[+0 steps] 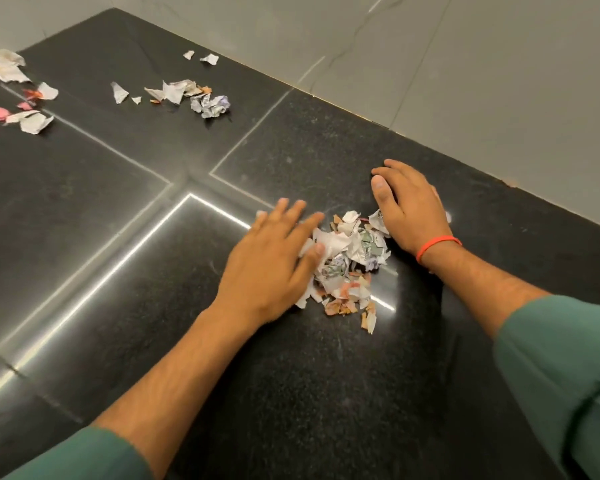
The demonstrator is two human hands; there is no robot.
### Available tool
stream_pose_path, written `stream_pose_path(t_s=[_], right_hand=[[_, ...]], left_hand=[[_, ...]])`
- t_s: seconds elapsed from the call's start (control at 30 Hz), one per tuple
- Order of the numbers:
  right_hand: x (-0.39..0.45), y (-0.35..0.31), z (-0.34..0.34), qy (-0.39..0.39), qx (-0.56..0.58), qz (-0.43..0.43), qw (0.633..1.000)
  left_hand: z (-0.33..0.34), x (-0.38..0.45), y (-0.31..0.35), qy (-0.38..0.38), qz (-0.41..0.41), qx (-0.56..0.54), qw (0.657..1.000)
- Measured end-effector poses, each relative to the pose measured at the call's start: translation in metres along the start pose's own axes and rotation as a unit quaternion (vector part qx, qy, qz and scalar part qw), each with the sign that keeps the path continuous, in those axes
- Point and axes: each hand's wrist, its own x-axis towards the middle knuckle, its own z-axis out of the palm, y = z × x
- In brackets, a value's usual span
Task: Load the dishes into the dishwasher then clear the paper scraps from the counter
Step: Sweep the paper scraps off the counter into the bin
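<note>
Between my flat, open, empty left hand (267,268) and right hand (411,216), on the black speckled stone counter (326,393), sits a heap of torn white-and-pink paper scraps (347,261); featherlight, flimsy, best cupped from both sides.

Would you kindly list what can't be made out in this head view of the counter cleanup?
- Scraps under the left hand and right hand: hidden by palms flanking the pile.
- Far-left scraps: cut off by the left frame edge.
- Print on the crumpled pieces: too small.
- Left fingers: motion-blurred.
- Dishwasher and dishes: outside the view.
</note>
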Motion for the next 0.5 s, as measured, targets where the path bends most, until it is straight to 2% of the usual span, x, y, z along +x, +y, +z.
stream_pose_path(t_s=[0.07,0.17,0.23,0.37,0.5], right_hand=[[-0.001,0.0,0.0,-0.006,0.001,0.0,1.0],[-0.008,-0.004,-0.001,-0.017,0.006,0.005,1.0],[-0.018,-0.009,-0.001,-0.024,0.022,0.012,0.999],[-0.046,-0.024,-0.005,-0.044,0.065,0.006,0.997],[-0.086,-0.04,-0.011,-0.064,0.089,-0.019,0.994]], left_hand=[[0.001,-0.001,-0.001,0.019,0.011,-0.076,0.997],[-0.002,-0.003,-0.006,0.102,-0.073,-0.205,0.971],[-0.001,-0.002,-0.005,0.096,-0.067,-0.172,0.978],[0.0,-0.002,-0.005,0.03,-0.004,-0.037,0.999],[0.0,0.0,-0.006,0.031,0.0,-0.033,0.999]])
